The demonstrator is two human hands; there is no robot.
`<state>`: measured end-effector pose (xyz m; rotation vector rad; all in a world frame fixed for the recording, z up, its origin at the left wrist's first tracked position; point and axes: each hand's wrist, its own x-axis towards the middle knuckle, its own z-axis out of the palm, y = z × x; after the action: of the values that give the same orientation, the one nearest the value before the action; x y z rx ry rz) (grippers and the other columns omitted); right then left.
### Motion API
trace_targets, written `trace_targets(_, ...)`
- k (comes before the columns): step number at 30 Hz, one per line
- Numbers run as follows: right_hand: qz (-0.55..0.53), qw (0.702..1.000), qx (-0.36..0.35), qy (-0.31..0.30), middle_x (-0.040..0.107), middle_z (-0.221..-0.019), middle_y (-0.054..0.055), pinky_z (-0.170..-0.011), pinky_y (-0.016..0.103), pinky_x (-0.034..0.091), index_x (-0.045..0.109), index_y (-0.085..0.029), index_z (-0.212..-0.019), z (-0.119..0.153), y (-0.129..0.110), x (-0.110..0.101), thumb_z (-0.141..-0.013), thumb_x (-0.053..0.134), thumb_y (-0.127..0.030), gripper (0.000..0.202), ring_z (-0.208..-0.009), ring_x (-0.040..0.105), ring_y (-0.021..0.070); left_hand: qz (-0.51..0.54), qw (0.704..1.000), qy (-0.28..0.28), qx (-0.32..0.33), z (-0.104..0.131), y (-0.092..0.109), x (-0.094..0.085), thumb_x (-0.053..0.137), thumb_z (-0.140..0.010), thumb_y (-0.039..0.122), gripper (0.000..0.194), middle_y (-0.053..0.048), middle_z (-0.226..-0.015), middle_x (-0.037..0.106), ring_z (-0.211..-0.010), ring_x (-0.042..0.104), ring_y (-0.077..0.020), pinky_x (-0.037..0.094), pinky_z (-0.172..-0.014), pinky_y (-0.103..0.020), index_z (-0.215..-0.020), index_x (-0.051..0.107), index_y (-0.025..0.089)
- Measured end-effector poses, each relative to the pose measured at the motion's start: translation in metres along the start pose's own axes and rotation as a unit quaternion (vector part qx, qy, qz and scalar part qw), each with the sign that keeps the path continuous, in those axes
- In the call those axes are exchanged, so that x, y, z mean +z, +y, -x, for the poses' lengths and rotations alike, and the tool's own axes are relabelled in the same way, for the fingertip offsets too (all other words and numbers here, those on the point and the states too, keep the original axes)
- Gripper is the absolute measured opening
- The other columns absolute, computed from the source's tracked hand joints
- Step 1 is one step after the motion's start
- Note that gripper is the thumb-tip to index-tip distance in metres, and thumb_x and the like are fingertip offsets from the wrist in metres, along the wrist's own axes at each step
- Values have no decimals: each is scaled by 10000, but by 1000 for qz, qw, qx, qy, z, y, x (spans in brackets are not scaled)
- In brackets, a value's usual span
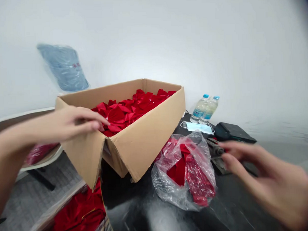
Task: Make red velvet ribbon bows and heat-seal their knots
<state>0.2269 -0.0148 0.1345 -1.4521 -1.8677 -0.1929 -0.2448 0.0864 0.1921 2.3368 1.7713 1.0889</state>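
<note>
My left hand (75,123) reaches over the near left edge of a cardboard box (149,132). Its fingers are stretched out and apart, with the tips at the red fabric pieces (128,111) that fill the box. At the right, my right hand (264,177) has thumb and forefinger closed around the dark end of a small grey metal tool (213,147); blur hides its exact kind. Between the hands lies an open clear plastic bag (161,187) with red fabric pieces (179,168) inside.
Two water bottles (200,108) with blue caps, a face mask (198,127) and a black case (234,133) sit at the back of the black table (137,210). Lower left stands another container of red fabric (76,212). A wrapped blue package (65,68) is against the wall.
</note>
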Motion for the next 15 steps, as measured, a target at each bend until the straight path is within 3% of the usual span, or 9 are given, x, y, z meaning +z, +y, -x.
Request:
trace_targets(1,-32,998,-54,-28,775,-888,51,-706,425,609,668,-426,-1277,-25,-15,5,-979,593,-589,348,-679,722,224,-15,994,-38,100,15,2,8,719,-706,711,446,-26,-693,726,-690,686,-255,542,-749,-405,-660,749,268)
trace_targets(2,-55,991,-109,-47,776,-1057,59,-785,449,614,596,-416,-1393,-49,-30,15,-994,577,-583,433,-853,751,253,-36,988,20,152,26,3,19,569,-846,700,510,-32,-621,679,-628,629,-244,496,-725,-423,-603,703,273)
trace_targets(3,-75,978,-180,-78,715,-1284,74,-926,496,593,499,-393,-1502,-70,-45,29,-1000,572,-585,542,-1097,716,290,-41,982,84,161,32,3,32,459,-918,681,580,-42,-553,610,-578,552,-236,456,-724,-447,-553,632,264)
trace_targets(4,-73,960,-242,-124,593,-1477,78,-1079,569,508,412,-383,-1568,-88,-59,47,-985,586,-615,651,-1349,572,335,-44,976,140,161,34,1,45,357,-952,683,631,-52,-518,556,-560,493,-238,431,-731,-470,-528,561,262)
trace_targets(5,-62,945,-285,-145,521,-1548,75,-1149,624,425,399,-378,-1575,-102,-72,66,-958,615,-645,706,-1463,444,362,-42,969,183,159,33,-2,57,266,-966,685,661,-60,-507,533,-553,468,-240,420,-734,-482,-517,507,265)
trace_targets(6,-50,938,-303,-163,508,-1551,79,-1185,637,367,434,-358,-1550,-112,-84,86,-932,653,-653,719,-1493,388,363,-40,963,217,155,29,-6,67,193,-978,666,668,-67,-507,520,-555,458,-243,418,-748,-493,-517,465,267)
trace_targets(8,-53,944,-293,-142,592,-1390,104,-1176,571,368,578,-280,-1372,-120,-100,120,-876,739,-634,631,-1375,481,333,-35,956,250,153,17,-17,79,154,-994,600,641,-75,-522,526,-563,475,-247,429,-764,-496,-527,442,269)
trace_targets(10,-51,955,-274,-105,620,-1255,107,-1161,530,354,611,-236,-1253,-120,-110,143,-860,757,-632,577,-1254,530,310,-31,953,261,151,5,-28,82,195,-1001,523,590,-77,-538,529,-579,498,-251,446,-775,-486,-536,453,269)
trace_targets(15,-39,964,-259,-52,624,-1171,114,-1143,533,314,625,-225,-1208,-122,-128,165,-864,705,-698,591,-1187,530,313,-13,954,268,132,-12,-59,75,246,-981,459,526,-78,-572,551,-611,525,-246,474,-795,-466,-552,479,263)
